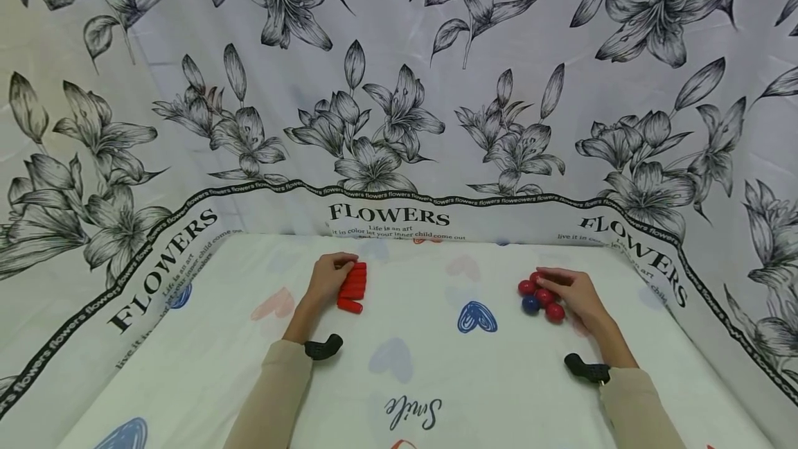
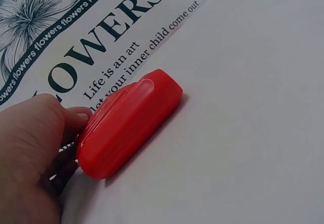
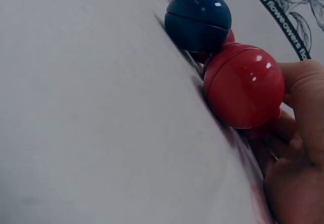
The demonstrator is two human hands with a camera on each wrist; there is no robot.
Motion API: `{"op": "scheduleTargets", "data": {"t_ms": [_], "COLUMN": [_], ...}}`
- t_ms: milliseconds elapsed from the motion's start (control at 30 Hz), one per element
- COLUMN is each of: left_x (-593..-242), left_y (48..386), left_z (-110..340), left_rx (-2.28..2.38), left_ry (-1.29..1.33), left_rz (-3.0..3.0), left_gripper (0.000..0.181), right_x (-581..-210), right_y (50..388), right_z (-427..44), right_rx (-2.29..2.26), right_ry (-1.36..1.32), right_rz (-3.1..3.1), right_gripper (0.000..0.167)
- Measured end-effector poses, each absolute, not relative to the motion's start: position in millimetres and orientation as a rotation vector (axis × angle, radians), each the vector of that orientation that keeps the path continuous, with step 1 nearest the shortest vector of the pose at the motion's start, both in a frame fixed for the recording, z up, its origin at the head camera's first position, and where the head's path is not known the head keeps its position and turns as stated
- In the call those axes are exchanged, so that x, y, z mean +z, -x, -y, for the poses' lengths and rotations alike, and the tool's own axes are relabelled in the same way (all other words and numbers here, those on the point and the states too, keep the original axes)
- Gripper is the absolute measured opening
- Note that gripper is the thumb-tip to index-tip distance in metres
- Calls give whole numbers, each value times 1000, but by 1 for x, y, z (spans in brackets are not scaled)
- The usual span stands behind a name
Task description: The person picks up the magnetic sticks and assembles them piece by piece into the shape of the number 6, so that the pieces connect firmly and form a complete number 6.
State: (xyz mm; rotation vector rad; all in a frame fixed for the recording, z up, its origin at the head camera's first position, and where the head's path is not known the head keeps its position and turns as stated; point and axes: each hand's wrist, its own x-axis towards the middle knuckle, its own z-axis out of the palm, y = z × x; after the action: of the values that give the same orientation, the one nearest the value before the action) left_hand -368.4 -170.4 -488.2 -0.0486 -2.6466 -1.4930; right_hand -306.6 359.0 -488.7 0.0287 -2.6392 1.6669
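Note:
Several short red plastic sticks (image 1: 352,288) with rounded sides lie side by side in a row on the table cloth; the nearest red stick (image 1: 350,305) lies slightly askew. My left hand (image 1: 325,277) is at the row's far end, thumb and fingers pinching the farthest stick. In the left wrist view the near stick (image 2: 131,125) hides the others. At the right, several glossy red balls (image 1: 555,312) and one dark blue ball (image 1: 530,305) sit clustered. My right hand (image 1: 576,291) pinches a red ball at the cluster's far side; its fingertips are partly hidden in the right wrist view.
A white cloth (image 1: 430,352) printed with hearts and the word Smile covers the table. Behind and at both sides hangs a flower-printed curtain (image 1: 386,116). Black wrist straps (image 1: 324,347) sit at both sleeve ends.

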Motion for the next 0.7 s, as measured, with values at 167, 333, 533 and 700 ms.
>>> {"op": "scheduleTargets", "data": {"t_ms": [167, 333, 533, 700], "left_x": [-488, -488, -489, -490], "left_y": [368, 370, 371, 371], "left_z": [170, 170, 172, 173], "left_rx": [-1456, -1450, -1484, -1556], "left_ry": [33, 22, 18, -9], "left_rz": [2642, 2636, 2619, 2593], "left_gripper": [22, 21, 19, 18], "right_x": [-490, -490, -490, -491], "right_y": [307, 308, 309, 308], "right_z": [-358, -357, -357, -357], "right_rx": [1593, 1567, 1551, 1545], "right_ry": [-81, -109, -100, -37], "right_rz": [2641, 2633, 2637, 2672], "right_gripper": [55, 54, 54, 57]}}
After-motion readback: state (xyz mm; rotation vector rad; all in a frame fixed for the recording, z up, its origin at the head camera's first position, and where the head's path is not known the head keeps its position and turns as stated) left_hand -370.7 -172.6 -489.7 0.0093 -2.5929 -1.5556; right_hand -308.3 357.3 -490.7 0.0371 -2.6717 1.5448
